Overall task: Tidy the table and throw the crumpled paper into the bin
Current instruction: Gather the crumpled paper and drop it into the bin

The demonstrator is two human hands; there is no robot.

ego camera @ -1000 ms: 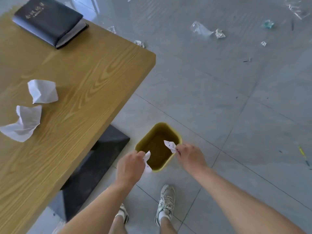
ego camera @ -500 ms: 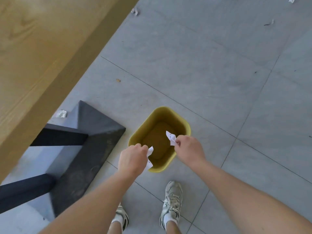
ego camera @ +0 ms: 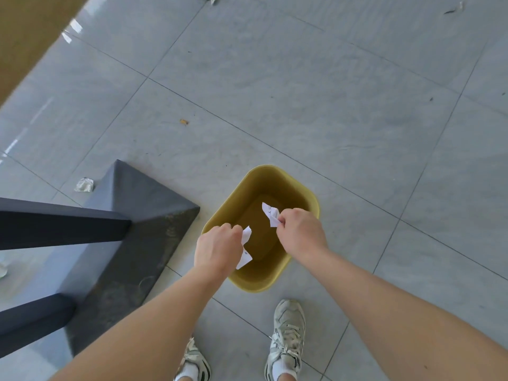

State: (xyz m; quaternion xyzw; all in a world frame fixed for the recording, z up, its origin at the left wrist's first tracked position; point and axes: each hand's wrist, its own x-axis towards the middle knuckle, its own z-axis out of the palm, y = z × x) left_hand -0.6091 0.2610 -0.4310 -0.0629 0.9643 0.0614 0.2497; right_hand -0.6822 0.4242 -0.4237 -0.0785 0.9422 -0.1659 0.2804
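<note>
Left hand (ego camera: 218,247): fingers curled round the left scrap (ego camera: 245,250), over the bin's near rim.
Right hand (ego camera: 299,232): pinches the right scrap (ego camera: 270,214) above the opening.
Bin (ego camera: 275,177): on the floor beneath both.
Risk: the light left scrap may clip the rim and flutter onto the tiles.
Table (ego camera: 27,37): only a corner shows.

Yellow bin (ego camera: 299,196) upright on floor, open top. Left paper scrap (ego camera: 246,234) & right paper scrap (ego camera: 270,215), white, crumpled, held over its mouth.
</note>
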